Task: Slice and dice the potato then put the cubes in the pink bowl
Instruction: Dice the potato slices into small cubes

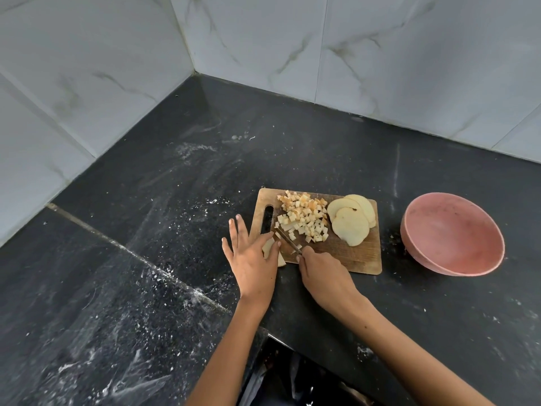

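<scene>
A wooden cutting board [351,253] lies on the black counter. A heap of small potato cubes [304,218] covers its far middle. Three round potato slices [349,222] overlap on its right part. My left hand [251,253] lies flat with straight fingers on a potato piece [268,247] at the board's near left corner. My right hand [322,273] grips a knife [288,240], whose blade points up and left toward the cubes, close beside my left fingertips. The pink bowl [452,234] stands to the right of the board, tilted toward me, and holds nothing.
The black stone counter [175,200] is streaked with white dust and has a seam running diagonally at the left. Marble-tiled walls [263,39] close off the corner behind. The counter's front edge drops off near my forearms, over a dark gap [292,376].
</scene>
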Available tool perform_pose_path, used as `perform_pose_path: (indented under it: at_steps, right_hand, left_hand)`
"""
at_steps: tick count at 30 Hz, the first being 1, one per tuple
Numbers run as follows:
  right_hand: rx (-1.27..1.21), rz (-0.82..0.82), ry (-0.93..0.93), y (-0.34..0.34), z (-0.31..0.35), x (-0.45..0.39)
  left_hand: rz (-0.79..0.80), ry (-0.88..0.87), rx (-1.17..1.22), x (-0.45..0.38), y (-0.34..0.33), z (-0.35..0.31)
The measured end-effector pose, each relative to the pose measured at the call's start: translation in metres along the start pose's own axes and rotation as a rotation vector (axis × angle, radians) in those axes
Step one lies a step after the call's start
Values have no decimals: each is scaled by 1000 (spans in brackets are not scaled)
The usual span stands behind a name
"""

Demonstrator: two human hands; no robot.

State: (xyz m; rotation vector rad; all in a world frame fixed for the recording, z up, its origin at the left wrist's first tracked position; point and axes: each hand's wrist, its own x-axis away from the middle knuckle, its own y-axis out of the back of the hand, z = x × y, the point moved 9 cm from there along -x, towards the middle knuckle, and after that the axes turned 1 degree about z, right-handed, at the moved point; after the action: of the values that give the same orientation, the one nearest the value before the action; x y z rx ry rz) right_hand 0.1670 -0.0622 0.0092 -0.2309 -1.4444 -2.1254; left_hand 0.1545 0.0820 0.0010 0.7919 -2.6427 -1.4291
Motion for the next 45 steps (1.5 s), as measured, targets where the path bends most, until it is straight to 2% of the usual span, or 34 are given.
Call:
perform_pose_path:
  at_steps: [8,17,20,25,30,37,45]
  right_hand:
    - [59,42,-56,-6,-7,2]
    - [85,116,-128,-12,-19,13]
    - [24,89,-109,-6,-21,18]
    - [-74,-15,-94,8,-33,32]
    - [-38,14,-96,-2,-41,44]
    - [-13,56,-143,-12,-37,35]
    - [11,53,-160,-17,-54,52]
  left_hand:
    - [-14,47,68,-8,-4,-4]
    - [103,160,133,-16,-7,-1]
    - [132,112,119,-18,-9,-5]
    - [276,6,61,-20,-16,-14]
    - [230,-45,117,-8,-7,-21]
    - [313,18,46,-7,-18,-26]
    - [312,19,9,-4,-19,-25]
